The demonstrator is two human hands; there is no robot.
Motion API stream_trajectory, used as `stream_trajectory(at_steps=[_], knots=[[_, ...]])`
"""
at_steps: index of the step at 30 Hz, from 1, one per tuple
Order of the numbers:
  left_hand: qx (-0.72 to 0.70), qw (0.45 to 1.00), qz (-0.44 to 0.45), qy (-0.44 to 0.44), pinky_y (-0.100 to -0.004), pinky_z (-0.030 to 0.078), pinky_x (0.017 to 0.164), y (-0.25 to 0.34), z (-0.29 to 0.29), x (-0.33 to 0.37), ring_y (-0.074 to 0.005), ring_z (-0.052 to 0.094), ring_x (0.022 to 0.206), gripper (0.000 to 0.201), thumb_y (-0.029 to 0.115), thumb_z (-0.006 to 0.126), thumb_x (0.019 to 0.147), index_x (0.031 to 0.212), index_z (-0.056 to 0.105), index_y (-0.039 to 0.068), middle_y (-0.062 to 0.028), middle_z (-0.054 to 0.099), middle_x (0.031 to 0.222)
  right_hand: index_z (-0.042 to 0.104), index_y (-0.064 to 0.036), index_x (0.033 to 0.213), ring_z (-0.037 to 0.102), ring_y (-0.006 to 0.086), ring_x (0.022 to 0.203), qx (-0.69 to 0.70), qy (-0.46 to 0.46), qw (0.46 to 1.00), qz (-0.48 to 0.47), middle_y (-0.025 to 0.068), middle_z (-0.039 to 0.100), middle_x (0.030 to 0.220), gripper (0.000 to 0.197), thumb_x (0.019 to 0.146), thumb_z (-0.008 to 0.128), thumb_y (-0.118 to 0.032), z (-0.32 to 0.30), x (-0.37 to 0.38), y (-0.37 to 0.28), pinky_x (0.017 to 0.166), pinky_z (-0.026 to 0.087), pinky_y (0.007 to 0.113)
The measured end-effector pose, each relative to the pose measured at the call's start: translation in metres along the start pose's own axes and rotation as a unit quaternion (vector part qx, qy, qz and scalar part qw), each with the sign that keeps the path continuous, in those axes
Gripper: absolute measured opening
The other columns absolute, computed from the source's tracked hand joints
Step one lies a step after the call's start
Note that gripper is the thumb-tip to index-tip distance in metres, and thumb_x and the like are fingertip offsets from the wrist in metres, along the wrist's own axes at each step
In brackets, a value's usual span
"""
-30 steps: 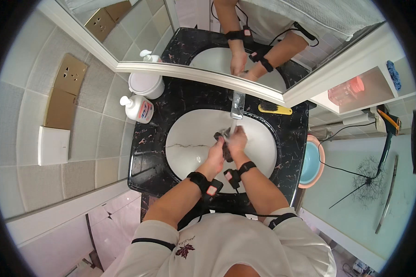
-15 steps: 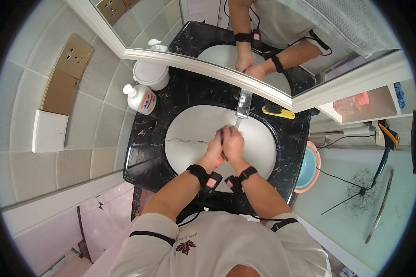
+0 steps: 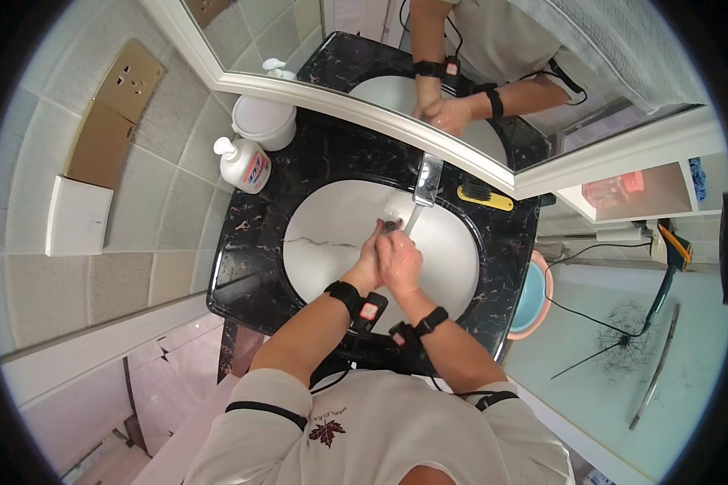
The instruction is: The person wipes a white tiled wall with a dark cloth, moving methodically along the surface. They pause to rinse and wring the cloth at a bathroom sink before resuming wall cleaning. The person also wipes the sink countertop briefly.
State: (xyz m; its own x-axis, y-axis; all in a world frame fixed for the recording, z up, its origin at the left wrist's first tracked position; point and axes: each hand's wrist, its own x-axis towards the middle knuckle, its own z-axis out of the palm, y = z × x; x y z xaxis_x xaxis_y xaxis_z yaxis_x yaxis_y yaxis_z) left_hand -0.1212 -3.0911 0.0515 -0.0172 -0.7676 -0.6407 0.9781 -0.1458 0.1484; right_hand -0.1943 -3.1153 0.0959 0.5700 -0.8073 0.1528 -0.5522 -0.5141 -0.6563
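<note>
Over the white oval sink [image 3: 323, 283], my left hand [image 3: 369, 263] and my right hand [image 3: 401, 260] are pressed together, wet, with the fingers curled. The right one lies partly over the left and hides much of its palm. A small dark grey patch [image 3: 390, 227] shows at the fingertips; whether it is a held thing or the drain, I cannot tell. Just beyond my hands, the chrome faucet [image 3: 427, 179] reaches over the basin, and a pale stream of water [image 3: 412, 220] comes down from it beside the right fingers. A dark crack-like line [image 3: 319, 242] crosses the sink's left side.
Black marbled counter [image 3: 251, 275] surrounds the sink. A white pump bottle [image 3: 244, 165] and a lidded white tub [image 3: 264, 123] stand at the back left. A yellow-handled brush [image 3: 485, 196] lies right of the faucet, below the mirror [image 3: 364, 56]. A blue-and-pink basin [image 3: 534, 299] is at the right.
My right hand has slid over the left and turned, its wrist coming lower and to the right. The dark patch now shows beyond the fingertips. The whole view has shifted slightly.
</note>
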Motion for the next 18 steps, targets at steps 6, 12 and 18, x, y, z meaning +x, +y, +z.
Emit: stream_trajectory(at_steps=[6,12,18], knots=[[0.093,0.996,-0.012,0.000,-0.0405,0.036,0.102,-0.033,-0.011,-0.012,-0.0212,0.053,0.111,0.051,0.053,0.034,0.098,0.126,0.049,0.014,-0.0036,0.058,0.121,0.058,-0.0048,0.107,0.063,0.0380,0.081,0.008,0.031,0.960,0.278,0.0210,0.065,0.087,0.032,0.092,0.052,-0.032,0.015,0.040,0.089,0.069,0.050,0.047],[0.045,0.997,-0.052,0.032,-0.0410,0.041,0.097,0.012,0.014,-0.015,-0.0213,0.054,0.107,0.062,0.065,0.038,0.091,0.121,0.052,0.012,-0.0047,0.058,0.114,0.056,-0.0033,0.106,0.061,0.0362,0.090,0.161,0.043,0.983,0.080,0.0191,0.061,0.101,0.030,0.087,0.059,-0.026,-0.001,-0.012,0.020,0.077,0.049,0.042],[0.019,0.999,-0.030,0.006,-0.0377,0.048,0.081,0.007,-0.010,-0.006,-0.0189,0.058,0.097,0.046,0.055,0.044,0.094,0.118,0.053,0.017,-0.0020,0.060,0.108,0.058,-0.0062,0.097,0.060,0.0413,0.081,0.051,-0.023,0.994,0.094,0.0185,0.064,0.091,0.029,0.087,0.057,-0.034,0.008,0.000,0.000,0.069,0.048,0.047]])
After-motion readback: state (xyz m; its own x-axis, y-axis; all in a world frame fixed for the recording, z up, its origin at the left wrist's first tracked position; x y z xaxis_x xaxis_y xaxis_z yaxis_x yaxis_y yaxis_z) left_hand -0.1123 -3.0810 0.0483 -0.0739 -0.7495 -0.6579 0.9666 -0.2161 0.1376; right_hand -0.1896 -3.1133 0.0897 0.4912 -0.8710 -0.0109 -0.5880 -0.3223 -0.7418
